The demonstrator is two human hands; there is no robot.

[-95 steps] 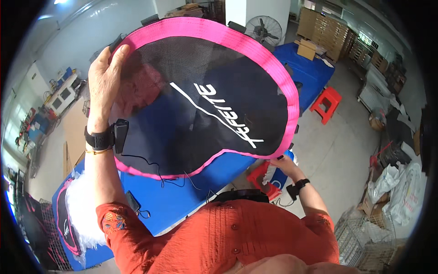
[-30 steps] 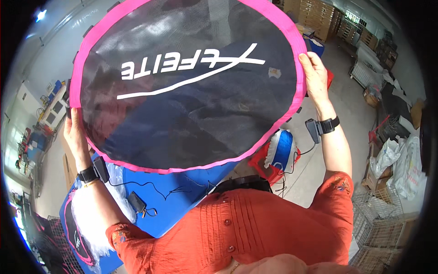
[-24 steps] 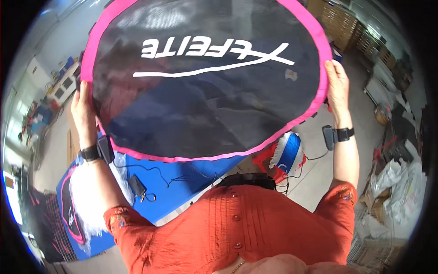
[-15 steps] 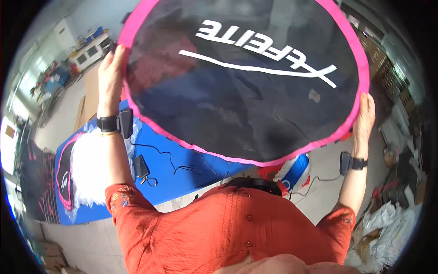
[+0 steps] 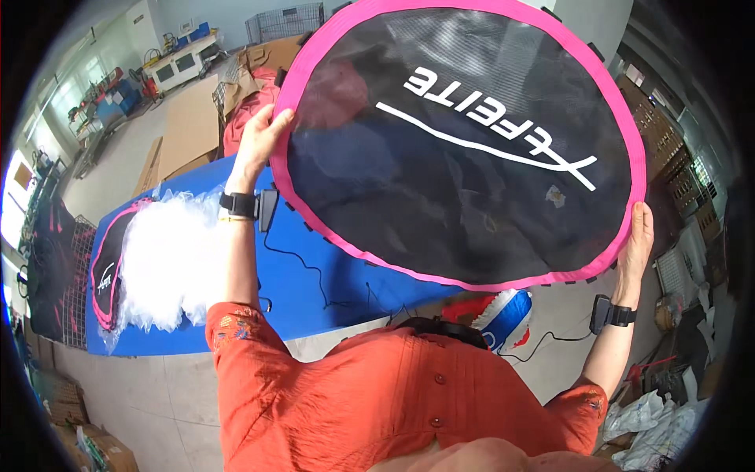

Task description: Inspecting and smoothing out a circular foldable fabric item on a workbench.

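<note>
A large round black mesh mat (image 5: pixel 456 212) with a pink border and white lettering is held up before me, tilted. Small black tabs show along its rim. My left hand (image 5: pixel 259 141) grips the left part of the pink edge, thumb on the near face. On the opposite side, lower down, my right hand (image 5: pixel 638 240) pinches the right edge; most of its fingers are hidden behind. Below the mat lies a blue tabletop (image 5: pixel 338 228). Similar pink-edged black mats (image 5: pixel 106 275) rest at its left end, next to a heap of clear plastic bags (image 5: pixel 169 259).
Cables (image 5: pixel 318 275) run from the black devices strapped to my wrists. A red, white and blue bundle (image 5: pixel 503 315) sits under the mat's near edge. Flat cardboard (image 5: pixel 189 126) lies beyond the table, beside red fabric (image 5: pixel 252 110). White sacks (image 5: pixel 661 433) lie at the lower right.
The mat has shifted right and turned slightly clockwise in view, with more of its far edge visible. Both hands keep their hold; the left has moved right, the right hand lower.
</note>
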